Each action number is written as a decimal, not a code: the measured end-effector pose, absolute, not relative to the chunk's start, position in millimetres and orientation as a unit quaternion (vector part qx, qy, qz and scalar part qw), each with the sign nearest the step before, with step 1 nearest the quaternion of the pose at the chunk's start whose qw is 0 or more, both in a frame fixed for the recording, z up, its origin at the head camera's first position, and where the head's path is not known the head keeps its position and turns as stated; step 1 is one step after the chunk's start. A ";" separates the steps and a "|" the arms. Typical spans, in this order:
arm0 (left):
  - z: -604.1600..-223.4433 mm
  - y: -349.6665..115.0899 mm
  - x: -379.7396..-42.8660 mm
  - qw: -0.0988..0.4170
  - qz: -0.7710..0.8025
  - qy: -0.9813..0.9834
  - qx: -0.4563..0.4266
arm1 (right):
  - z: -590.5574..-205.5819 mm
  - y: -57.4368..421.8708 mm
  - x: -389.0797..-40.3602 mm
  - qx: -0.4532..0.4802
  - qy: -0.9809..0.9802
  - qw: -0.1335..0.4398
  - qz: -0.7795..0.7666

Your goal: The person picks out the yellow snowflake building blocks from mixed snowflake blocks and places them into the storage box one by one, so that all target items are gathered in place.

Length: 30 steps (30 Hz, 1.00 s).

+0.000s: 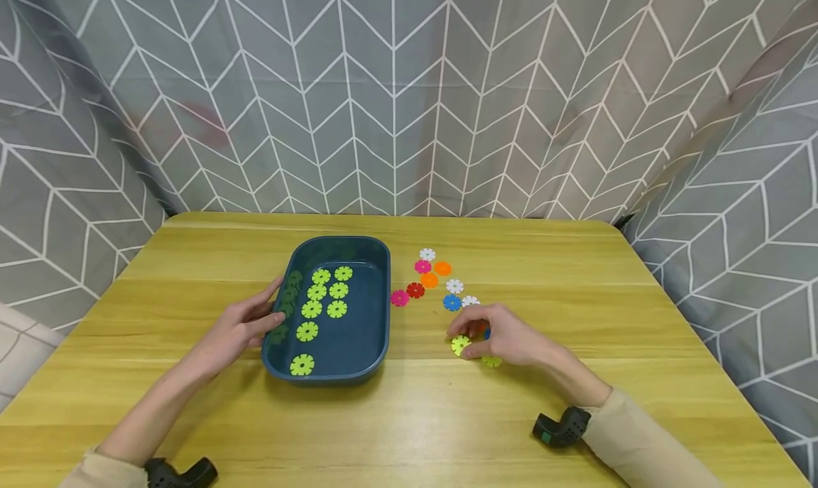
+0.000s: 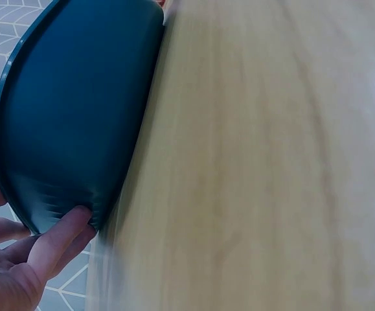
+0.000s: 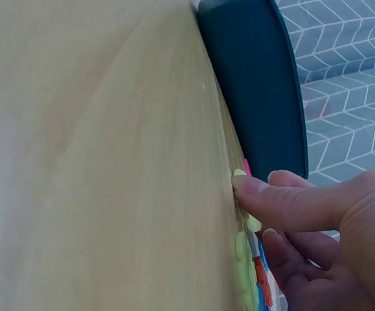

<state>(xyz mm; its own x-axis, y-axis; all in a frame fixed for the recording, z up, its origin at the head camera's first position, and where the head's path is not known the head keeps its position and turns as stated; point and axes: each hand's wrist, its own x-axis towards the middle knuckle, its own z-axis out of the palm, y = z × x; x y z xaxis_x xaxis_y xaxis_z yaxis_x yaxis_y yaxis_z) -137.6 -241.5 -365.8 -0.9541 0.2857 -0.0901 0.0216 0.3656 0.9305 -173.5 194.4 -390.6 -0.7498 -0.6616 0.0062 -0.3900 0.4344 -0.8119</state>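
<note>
My left hand (image 1: pixel 239 324) grips the left wall of a dark blue plastic bin (image 1: pixel 383 317), its thumb at the rim. In the left wrist view, fingers (image 2: pixel 61 243) press against the bin's outer wall. Inside the bin lie several yellow-green interlocking discs (image 1: pixel 338 309), notched round the edge, with their reflections on the left wall. Right of the bin, my right hand (image 1: pixel 508 335) pinches a yellow-green interlocking disc (image 1: pixel 461 345) between thumb and finger, low over the table. Another yellow-green disc (image 1: pixel 491 361) lies beneath that hand, which partly hides a blue and an orange piece.
Loose discs lie between the bin and my right hand: pink (image 1: pixel 400 298), red (image 1: pixel 415 290), orange (image 1: pixel 443 268), white (image 1: pixel 454 286) and blue (image 1: pixel 452 302). The wooden table (image 1: pixel 422 424) ends at a grey patterned curtain (image 1: pixel 409 118) behind and at the sides.
</note>
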 end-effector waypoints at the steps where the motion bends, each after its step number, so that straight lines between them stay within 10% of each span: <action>1: -365.7 -241.6 -137.5 0.119 0.556 0.817 0.094 | -391.0 194.2 -173.9 -0.317 0.831 0.157 -0.429; 30: -365.4 -240.2 -137.7 0.120 0.554 0.819 0.089 | -364.3 176.9 -190.9 -0.207 0.809 0.199 -0.513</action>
